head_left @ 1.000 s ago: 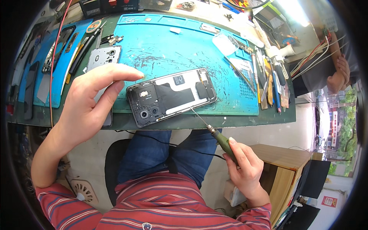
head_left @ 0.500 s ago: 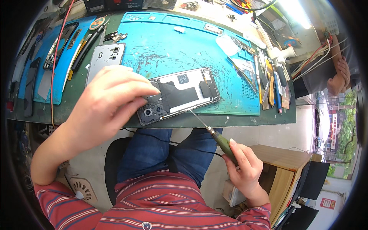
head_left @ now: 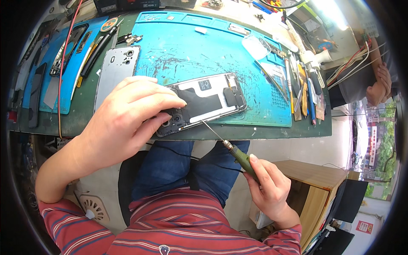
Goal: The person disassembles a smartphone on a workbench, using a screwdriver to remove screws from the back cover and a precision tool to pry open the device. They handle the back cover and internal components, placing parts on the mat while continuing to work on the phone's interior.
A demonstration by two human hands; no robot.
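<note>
An opened phone [head_left: 202, 102] lies tilted at the near edge of the blue mat [head_left: 178, 51], its black and white inside facing up. My left hand [head_left: 131, 110] is closed over the phone's left end, index finger reaching across the black sheet and thumb by the camera lenses; the hand hides part of that end. In my right hand [head_left: 272, 187] is a green-handled soldering iron [head_left: 243, 161] with a black cord. Its thin tip meets the phone's near long edge. Behind my left hand lies a detached grey back cover [head_left: 115, 70] with camera holes.
More phone parts and a dark phone-shaped panel [head_left: 37, 95] lie on the left. Tweezers [head_left: 270, 79] and several hand tools [head_left: 304, 91] line the mat's right side. A wooden cabinet [head_left: 316, 204] stands at lower right. Another person's folded arms [head_left: 376, 87] show at upper right.
The iron's tip has slid left along the phone's near edge. My left hand has shifted slightly right, its fingertips farther over the phone.
</note>
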